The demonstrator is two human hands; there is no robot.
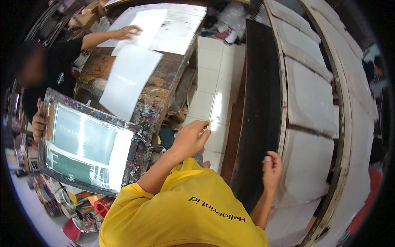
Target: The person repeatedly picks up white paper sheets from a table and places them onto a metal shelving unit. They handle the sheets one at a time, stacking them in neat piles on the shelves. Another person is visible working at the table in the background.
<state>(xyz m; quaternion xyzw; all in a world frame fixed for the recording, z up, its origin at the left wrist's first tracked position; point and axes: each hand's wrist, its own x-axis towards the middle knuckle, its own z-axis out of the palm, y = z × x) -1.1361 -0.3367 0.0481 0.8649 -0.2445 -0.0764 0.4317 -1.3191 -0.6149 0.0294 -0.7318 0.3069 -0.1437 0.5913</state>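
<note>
My left hand [190, 139] is in the air in front of me, over the gap between the worktable and the black board. Its fingers bend loosely, apart from the thumb, and nothing shows in them. Lower at the right, my right hand [272, 168] is raised between the long black board [260, 103] and the pale rack panels [309, 160]. Its fingers are half bent and appear to hold nothing. Nearest my left arm is a screen-printing frame [131, 158] with a paint-stained rim, tilted up at the left. A white printed sheet [129, 78] lies on the stained worktable [162, 92].
A co-worker's hand [128, 32] reaches over more white sheets [177, 31] at the table's far end; the other hand [39, 125] grips the frame's left edge. White floor tiles [203, 78] run between table and board. Clutter and a red object [101, 208] lie lower left.
</note>
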